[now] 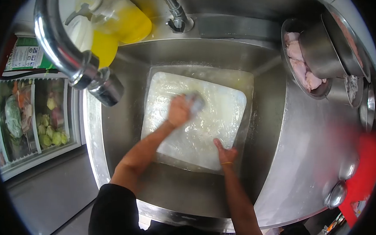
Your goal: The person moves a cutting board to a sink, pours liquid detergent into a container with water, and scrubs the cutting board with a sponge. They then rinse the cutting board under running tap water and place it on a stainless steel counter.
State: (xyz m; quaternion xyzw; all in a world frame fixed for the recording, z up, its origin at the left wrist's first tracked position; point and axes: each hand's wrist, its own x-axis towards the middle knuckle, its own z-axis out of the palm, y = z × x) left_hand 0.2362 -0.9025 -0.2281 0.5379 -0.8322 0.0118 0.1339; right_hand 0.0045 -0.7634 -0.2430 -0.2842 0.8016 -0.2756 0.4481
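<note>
So the white board (212, 108) is a rectangle with rounded corners, all wet and glossy, with cloudy suds smeared over its face. It's lying at an angle in the bottom of the steel sink (170, 181), in shallow murky water. The left hand (179, 111) is gripping a greyish scrubber (195, 103) on the board, both pretty blurry. The right hand (227, 155) is holding the near right edge, thumb on top. 2 jugs of yellow liquid (119, 30) sit behind the sink's far left corner.
</note>
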